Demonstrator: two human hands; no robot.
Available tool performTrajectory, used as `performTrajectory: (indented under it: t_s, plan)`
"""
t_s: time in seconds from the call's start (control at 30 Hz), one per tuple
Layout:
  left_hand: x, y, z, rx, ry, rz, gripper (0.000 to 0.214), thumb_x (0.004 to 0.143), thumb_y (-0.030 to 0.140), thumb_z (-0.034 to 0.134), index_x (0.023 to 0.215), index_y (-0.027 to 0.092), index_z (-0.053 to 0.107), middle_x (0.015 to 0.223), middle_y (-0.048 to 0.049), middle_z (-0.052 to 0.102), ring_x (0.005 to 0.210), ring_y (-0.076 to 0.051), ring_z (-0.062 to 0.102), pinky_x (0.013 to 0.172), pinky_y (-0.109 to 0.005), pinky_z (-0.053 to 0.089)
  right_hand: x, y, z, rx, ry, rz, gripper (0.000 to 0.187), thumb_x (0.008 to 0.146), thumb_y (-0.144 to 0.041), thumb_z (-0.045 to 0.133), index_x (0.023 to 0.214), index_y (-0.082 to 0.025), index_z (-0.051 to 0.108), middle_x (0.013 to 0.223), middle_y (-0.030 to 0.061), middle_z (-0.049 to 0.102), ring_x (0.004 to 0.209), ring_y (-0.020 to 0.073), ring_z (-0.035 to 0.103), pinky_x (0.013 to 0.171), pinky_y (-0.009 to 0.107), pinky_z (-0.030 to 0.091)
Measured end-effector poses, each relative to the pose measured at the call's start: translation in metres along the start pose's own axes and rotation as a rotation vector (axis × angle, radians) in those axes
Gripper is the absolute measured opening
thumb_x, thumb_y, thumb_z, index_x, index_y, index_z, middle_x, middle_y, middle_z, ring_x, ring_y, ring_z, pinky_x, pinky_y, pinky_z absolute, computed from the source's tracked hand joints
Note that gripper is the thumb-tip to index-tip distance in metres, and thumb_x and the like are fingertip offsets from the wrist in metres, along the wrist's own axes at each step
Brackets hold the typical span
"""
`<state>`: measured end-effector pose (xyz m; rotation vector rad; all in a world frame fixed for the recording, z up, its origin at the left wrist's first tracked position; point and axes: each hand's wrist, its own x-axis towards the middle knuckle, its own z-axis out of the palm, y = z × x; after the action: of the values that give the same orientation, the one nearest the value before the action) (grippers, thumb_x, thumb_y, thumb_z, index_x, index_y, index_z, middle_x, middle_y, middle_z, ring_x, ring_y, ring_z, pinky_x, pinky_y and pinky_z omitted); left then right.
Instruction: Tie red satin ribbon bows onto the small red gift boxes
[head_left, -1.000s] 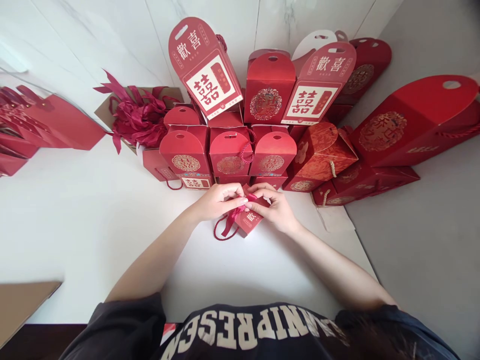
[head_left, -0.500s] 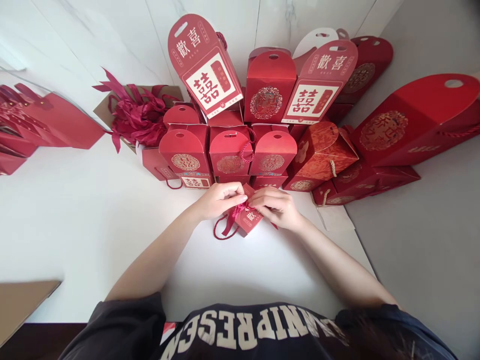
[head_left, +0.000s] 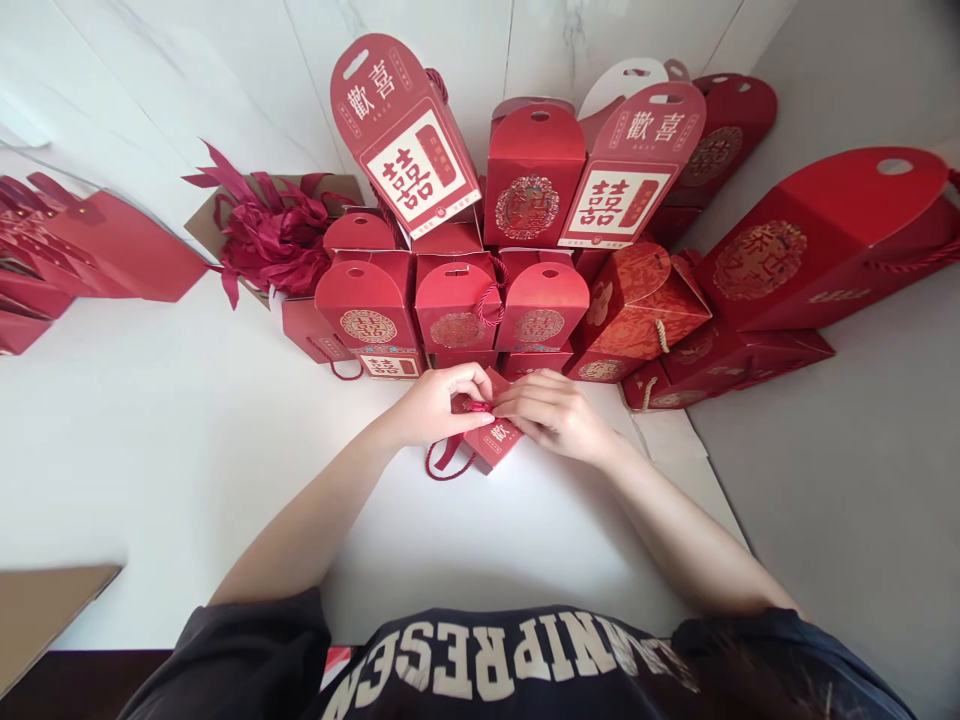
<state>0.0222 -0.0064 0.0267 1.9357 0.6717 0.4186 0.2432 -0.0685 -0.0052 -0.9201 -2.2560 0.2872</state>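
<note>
A small red gift box with pale lettering lies tilted on the white table between my hands. Dark red ribbon crosses its top and hangs past its left side, beside a twisted cord handle. My left hand pinches a loop of the ribbon between thumb and fingers. From the other side, my right hand has its fingertips closed on the ribbon at the middle of the box. The ribbon's crossing point is partly hidden by my fingers.
Several red gift boxes stand stacked just beyond my hands, others at the right. A carton of ribbon sits at the back left, near red paper bags. A cardboard piece lies at the left front edge.
My left hand's fingers have spread around the ribbon, which is now gathered inside the grip instead of hanging below it. My right hand stays almost in place at the box.
</note>
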Motion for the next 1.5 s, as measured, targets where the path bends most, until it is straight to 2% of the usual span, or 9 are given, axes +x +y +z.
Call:
performTrajectory:
  t_s: [0.27, 0.5, 0.63, 0.87, 1.0, 1.13, 1.2, 1.33, 1.5]
  plan:
    - [-0.009, 0.016, 0.020, 0.539, 0.219, 0.146, 0.010, 0.085, 0.012, 0.052, 0.089, 0.020, 0.058, 0.084, 0.0004, 0.065, 0.074, -0.014, 0.060, 0.068, -0.026, 0.044, 0.002, 0.000, 0.003, 0.097, 0.036, 0.085, 0.014, 0.095, -0.024, 0.053, 0.097, -0.026, 0.067, 0.095, 0.0047, 0.073, 0.091, 0.0228, 0.064, 0.081, 0.040, 0.048]
    - [-0.010, 0.007, 0.041, 1.028, 0.417, 0.291, 0.015, 0.088, 0.009, 0.044, 0.079, 0.018, 0.052, 0.072, -0.0023, 0.055, 0.061, -0.016, 0.052, 0.058, -0.029, 0.040, 0.002, -0.002, 0.001, 0.083, 0.026, 0.078, 0.013, 0.095, -0.023, 0.052, 0.096, -0.025, 0.066, 0.094, 0.0047, 0.073, 0.091, 0.0225, 0.064, 0.081, 0.039, 0.047]
    - [-0.007, 0.005, 0.039, 0.967, 0.448, 0.275, 0.011, 0.082, 0.008, 0.050, 0.078, 0.019, 0.050, 0.071, -0.0015, 0.055, 0.063, -0.017, 0.052, 0.062, -0.030, 0.041, 0.004, -0.006, -0.002, 0.157, 0.049, 0.129, 0.009, 0.093, -0.024, 0.057, 0.098, -0.025, 0.065, 0.094, 0.0040, 0.072, 0.089, 0.0215, 0.064, 0.083, 0.039, 0.048]
    - [-0.005, -0.004, 0.033, 0.830, 0.413, 0.359, 0.012, 0.085, 0.010, 0.049, 0.079, 0.020, 0.048, 0.073, -0.0006, 0.056, 0.067, -0.015, 0.053, 0.065, -0.028, 0.043, 0.008, -0.004, 0.003, 0.432, 0.112, 0.498, 0.018, 0.093, -0.034, 0.059, 0.087, -0.021, 0.069, 0.121, 0.0093, 0.062, 0.118, 0.0244, 0.056, 0.104, 0.044, 0.040]
    - [-0.004, -0.010, 0.034, 0.820, 0.404, 0.409, 0.012, 0.090, 0.013, 0.047, 0.079, 0.019, 0.049, 0.076, -0.0021, 0.059, 0.071, -0.016, 0.056, 0.068, -0.028, 0.045, 0.009, -0.001, 0.005, 0.697, 0.042, 0.599, 0.020, 0.088, -0.038, 0.065, 0.086, -0.020, 0.073, 0.121, 0.0089, 0.065, 0.114, 0.0245, 0.061, 0.100, 0.043, 0.044]
    - [-0.004, -0.009, 0.034, 0.806, 0.427, 0.412, 0.009, 0.090, 0.014, 0.049, 0.083, 0.019, 0.051, 0.078, -0.0019, 0.063, 0.072, -0.016, 0.060, 0.068, -0.028, 0.046, 0.007, 0.001, 0.006, 0.829, 0.084, 0.613, 0.018, 0.082, -0.037, 0.072, 0.086, -0.021, 0.077, 0.116, 0.0072, 0.069, 0.111, 0.0250, 0.064, 0.097, 0.041, 0.047]
    - [-0.005, -0.005, 0.033, 0.793, 0.454, 0.360, 0.004, 0.088, 0.017, 0.054, 0.089, 0.020, 0.052, 0.082, -0.0008, 0.066, 0.074, -0.016, 0.062, 0.068, -0.028, 0.047, 0.006, 0.001, 0.008, 0.848, 0.123, 0.626, 0.017, 0.079, -0.037, 0.075, 0.087, -0.023, 0.078, 0.124, 0.0067, 0.067, 0.113, 0.0255, 0.063, 0.098, 0.041, 0.047]
    - [-0.008, 0.009, 0.025, 0.748, 0.442, 0.138, 0.024, 0.081, 0.025, 0.066, 0.100, 0.020, 0.052, 0.091, 0.0001, 0.067, 0.082, -0.017, 0.063, 0.069, -0.028, 0.046, 0.006, -0.002, 0.008, 0.792, 0.170, 0.686, 0.015, 0.076, -0.037, 0.078, 0.085, -0.025, 0.079, 0.130, 0.0068, 0.064, 0.119, 0.0273, 0.061, 0.102, 0.043, 0.044]
    - [-0.019, 0.032, 0.004, 0.629, 0.302, -0.051, 0.021, 0.081, 0.037, 0.065, 0.080, 0.019, 0.054, 0.081, 0.0012, 0.060, 0.070, -0.014, 0.055, 0.065, -0.028, 0.042, 0.008, -0.005, 0.004, 0.750, 0.156, 0.688, 0.013, 0.078, -0.035, 0.077, 0.085, -0.025, 0.079, 0.132, 0.0081, 0.063, 0.125, 0.0275, 0.057, 0.106, 0.043, 0.041]
